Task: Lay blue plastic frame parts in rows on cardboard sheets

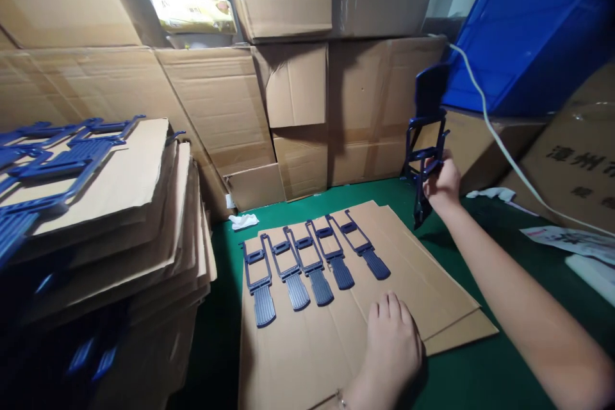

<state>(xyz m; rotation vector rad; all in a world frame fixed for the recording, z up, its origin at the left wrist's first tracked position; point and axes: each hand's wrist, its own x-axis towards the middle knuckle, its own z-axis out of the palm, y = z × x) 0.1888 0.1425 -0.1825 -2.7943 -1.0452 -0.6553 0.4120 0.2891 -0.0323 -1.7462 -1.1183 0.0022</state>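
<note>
Head view: the right hand (442, 180) has its grip clamped on a dark blue plastic part (423, 160), held upright above the green counter (480, 371), beyond the cardboard sheet (408, 256). The left hand (391, 339) lies flat, grip apart, on that sheet, just below five matching parts (312, 262) in a row.
</note>
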